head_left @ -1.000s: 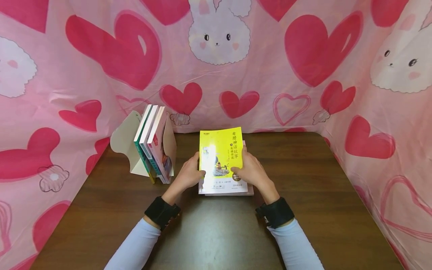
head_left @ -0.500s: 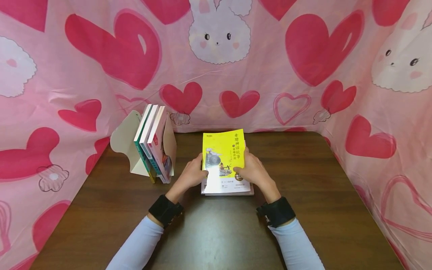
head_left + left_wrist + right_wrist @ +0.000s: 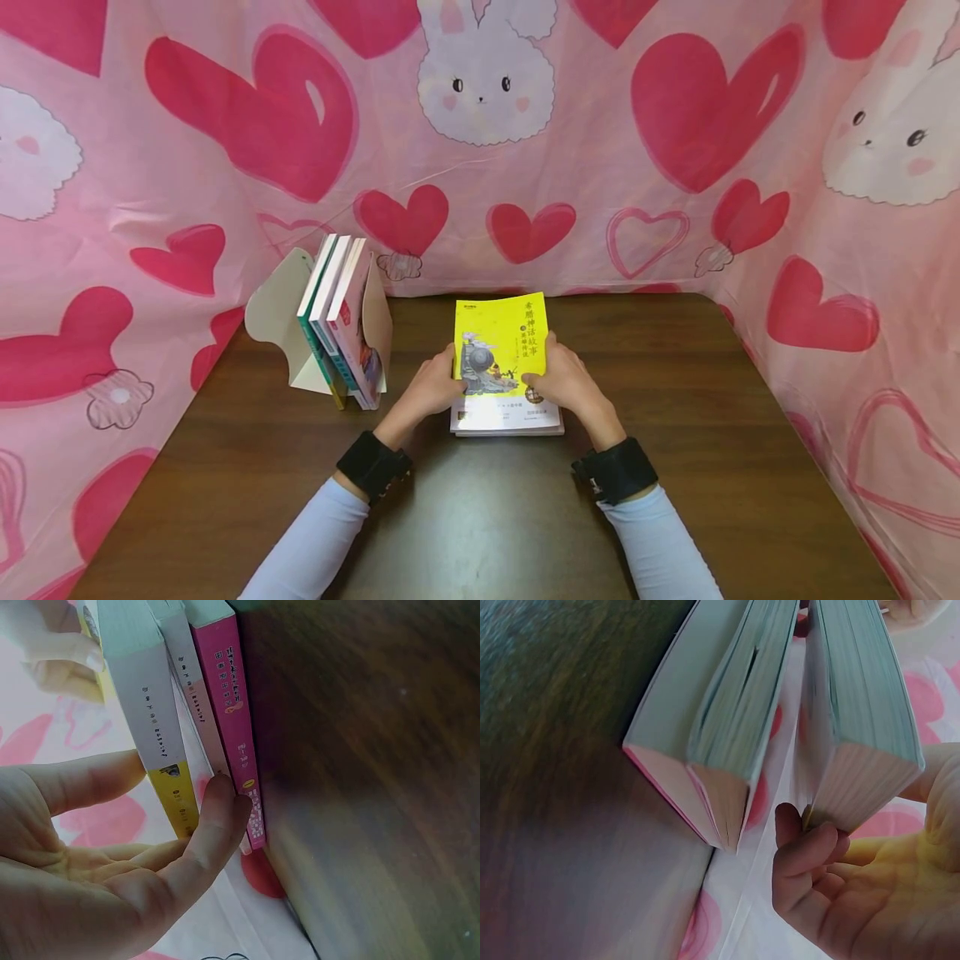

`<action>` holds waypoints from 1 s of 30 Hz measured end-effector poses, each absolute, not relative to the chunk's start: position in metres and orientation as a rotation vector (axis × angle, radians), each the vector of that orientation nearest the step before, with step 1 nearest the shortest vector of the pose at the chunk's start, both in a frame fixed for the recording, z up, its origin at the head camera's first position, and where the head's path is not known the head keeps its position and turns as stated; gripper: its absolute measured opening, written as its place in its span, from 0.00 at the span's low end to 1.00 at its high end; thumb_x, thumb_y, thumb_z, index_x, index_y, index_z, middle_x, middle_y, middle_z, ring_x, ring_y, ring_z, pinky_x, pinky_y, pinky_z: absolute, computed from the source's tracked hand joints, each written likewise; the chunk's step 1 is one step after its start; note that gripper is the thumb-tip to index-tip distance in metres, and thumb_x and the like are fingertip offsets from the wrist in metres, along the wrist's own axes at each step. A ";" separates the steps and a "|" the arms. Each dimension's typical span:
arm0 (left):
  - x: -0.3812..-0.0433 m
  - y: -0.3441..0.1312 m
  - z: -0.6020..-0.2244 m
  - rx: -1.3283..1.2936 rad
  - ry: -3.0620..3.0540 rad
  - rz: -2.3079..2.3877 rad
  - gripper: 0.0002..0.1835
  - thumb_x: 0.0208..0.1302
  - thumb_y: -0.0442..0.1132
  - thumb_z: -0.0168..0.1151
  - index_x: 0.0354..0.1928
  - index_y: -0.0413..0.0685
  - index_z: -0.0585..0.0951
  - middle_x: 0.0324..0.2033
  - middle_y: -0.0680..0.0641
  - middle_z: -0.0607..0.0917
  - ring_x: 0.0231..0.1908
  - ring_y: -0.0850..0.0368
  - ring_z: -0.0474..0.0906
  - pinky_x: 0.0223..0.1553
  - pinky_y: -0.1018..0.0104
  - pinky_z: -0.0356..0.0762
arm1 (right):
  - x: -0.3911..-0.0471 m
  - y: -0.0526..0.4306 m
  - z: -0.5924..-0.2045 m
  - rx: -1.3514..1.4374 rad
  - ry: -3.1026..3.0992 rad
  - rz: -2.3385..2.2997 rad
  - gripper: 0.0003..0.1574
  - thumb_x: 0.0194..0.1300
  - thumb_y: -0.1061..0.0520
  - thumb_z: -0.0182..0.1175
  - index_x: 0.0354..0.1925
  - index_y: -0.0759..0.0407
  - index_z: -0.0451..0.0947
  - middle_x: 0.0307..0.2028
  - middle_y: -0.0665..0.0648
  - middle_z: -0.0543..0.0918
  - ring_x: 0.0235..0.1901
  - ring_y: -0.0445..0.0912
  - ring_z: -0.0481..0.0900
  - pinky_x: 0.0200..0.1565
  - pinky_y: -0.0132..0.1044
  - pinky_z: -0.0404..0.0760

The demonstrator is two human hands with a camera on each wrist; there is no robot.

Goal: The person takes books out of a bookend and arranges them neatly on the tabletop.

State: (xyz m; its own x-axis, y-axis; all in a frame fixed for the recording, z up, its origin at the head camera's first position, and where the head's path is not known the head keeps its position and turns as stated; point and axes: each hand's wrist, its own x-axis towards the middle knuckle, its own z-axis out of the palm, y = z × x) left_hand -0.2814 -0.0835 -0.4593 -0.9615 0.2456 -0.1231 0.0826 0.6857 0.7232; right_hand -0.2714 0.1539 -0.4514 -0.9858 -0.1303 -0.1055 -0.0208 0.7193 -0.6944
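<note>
Pinching from both sides, left hand (image 3: 429, 382) and right hand (image 3: 564, 379) have the yellow book (image 3: 501, 346) at frame centre, thumbs on top, probably for steadiness, a gap opening over the pink book (image 3: 226, 697) and thin book (image 3: 196, 705) beneath! Centre left, a bookend (image 3: 279, 292) apparently props leaning books (image 3: 348, 321) on the desk (image 3: 750, 500).

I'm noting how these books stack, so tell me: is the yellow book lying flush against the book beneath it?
No, the right wrist view shows an open gap between the yellow book and the book beneath.
</note>
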 end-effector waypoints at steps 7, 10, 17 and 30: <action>-0.282 -0.080 -0.459 0.231 2.666 1.126 0.41 0.69 0.32 0.68 0.79 0.34 0.61 0.67 0.33 0.76 0.56 0.41 0.77 0.63 0.45 0.75 | -0.273 0.156 -0.452 -0.102 2.759 -1.085 0.59 0.69 0.57 0.71 0.80 0.74 0.44 0.59 0.68 0.76 0.53 0.59 0.76 0.58 0.53 0.75; -0.282 -0.079 -0.460 0.215 2.661 1.130 0.41 0.70 0.32 0.68 0.80 0.34 0.60 0.68 0.33 0.76 0.56 0.41 0.76 0.63 0.46 0.75 | -0.273 0.156 -0.452 -0.105 2.756 -1.071 0.60 0.70 0.57 0.70 0.80 0.75 0.43 0.63 0.70 0.75 0.54 0.60 0.75 0.60 0.55 0.74; -0.281 -0.077 -0.463 0.202 2.643 1.116 0.42 0.71 0.33 0.66 0.80 0.33 0.57 0.70 0.33 0.73 0.58 0.40 0.75 0.66 0.46 0.72 | -0.273 0.158 -0.453 -0.094 2.769 -1.038 0.60 0.69 0.56 0.70 0.80 0.76 0.43 0.56 0.68 0.77 0.52 0.59 0.75 0.57 0.54 0.74; -0.281 -0.075 -0.468 0.225 2.676 1.084 0.40 0.72 0.34 0.66 0.79 0.31 0.59 0.70 0.32 0.74 0.56 0.40 0.76 0.62 0.47 0.74 | -0.277 0.158 -0.458 -0.057 2.767 -0.975 0.59 0.69 0.55 0.71 0.79 0.76 0.45 0.53 0.67 0.77 0.52 0.59 0.75 0.58 0.55 0.74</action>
